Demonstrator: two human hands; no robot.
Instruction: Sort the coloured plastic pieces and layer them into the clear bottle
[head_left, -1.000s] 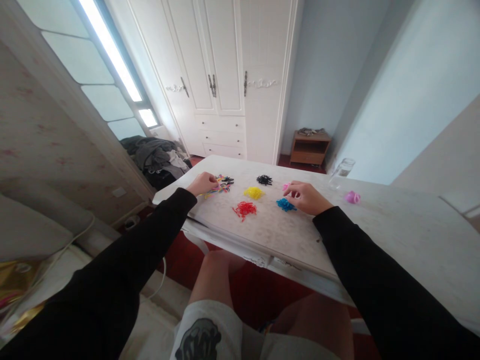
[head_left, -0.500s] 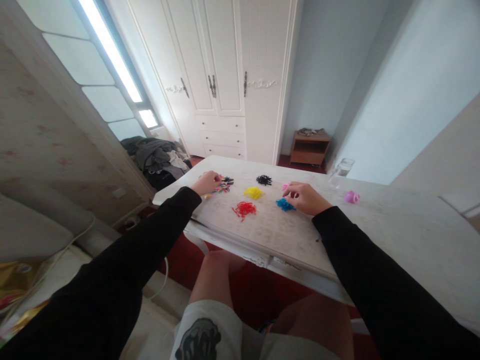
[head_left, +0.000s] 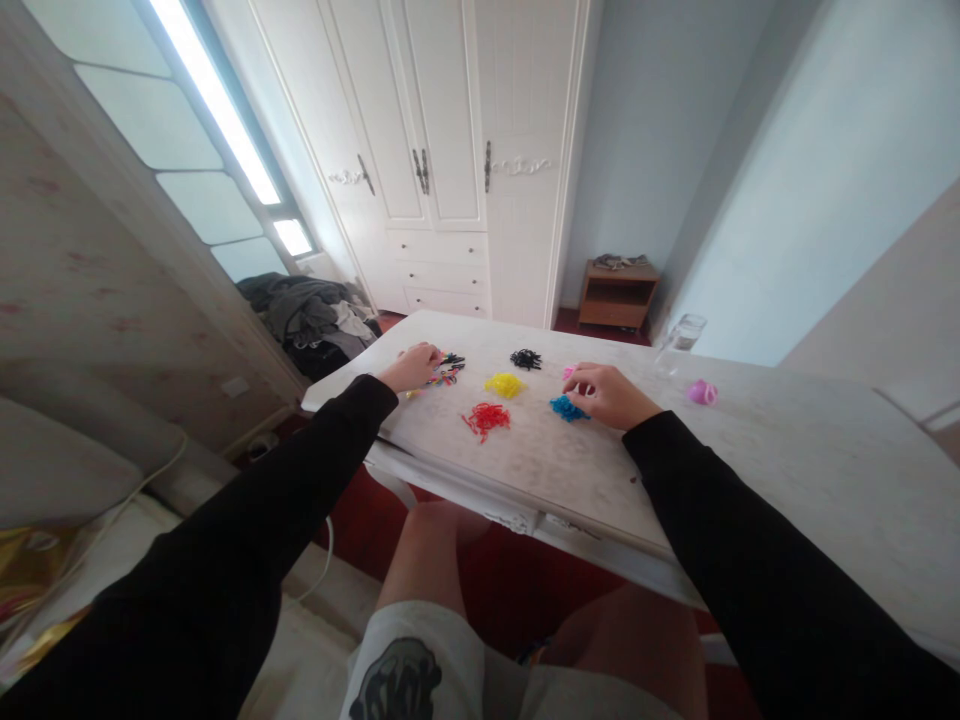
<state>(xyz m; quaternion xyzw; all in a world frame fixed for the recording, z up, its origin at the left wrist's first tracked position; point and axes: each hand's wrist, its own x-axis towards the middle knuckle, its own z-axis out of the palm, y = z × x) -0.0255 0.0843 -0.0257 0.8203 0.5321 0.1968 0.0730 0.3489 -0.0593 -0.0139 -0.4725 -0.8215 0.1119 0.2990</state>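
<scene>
My left hand (head_left: 411,368) rests at a mixed pile of multicoloured, thin band-like pieces (head_left: 448,375) on the left of the table. Its fingers are drawn together, and what they hold, if anything, is hidden. Over a blue pile of similar pieces (head_left: 568,408) is my right hand (head_left: 609,393), thumb and fingers pinched at its edge; I cannot make out anything between them. A bit of pink pile (head_left: 569,372) shows behind the right fingers. Between the hands lie a yellow pile (head_left: 505,385), a red pile (head_left: 487,421) and a black pile (head_left: 526,358).
A pink rounded object (head_left: 703,392) and a clear glass jar (head_left: 684,335) stand on the right part of the white table (head_left: 795,470). Beyond it are a white wardrobe (head_left: 442,130) and a small wooden cabinet (head_left: 619,296). Dark clothes (head_left: 304,315) are heaped at the left.
The view has shifted very slightly. Both hands keep nearly the same place and pose, and the piles look unchanged.
</scene>
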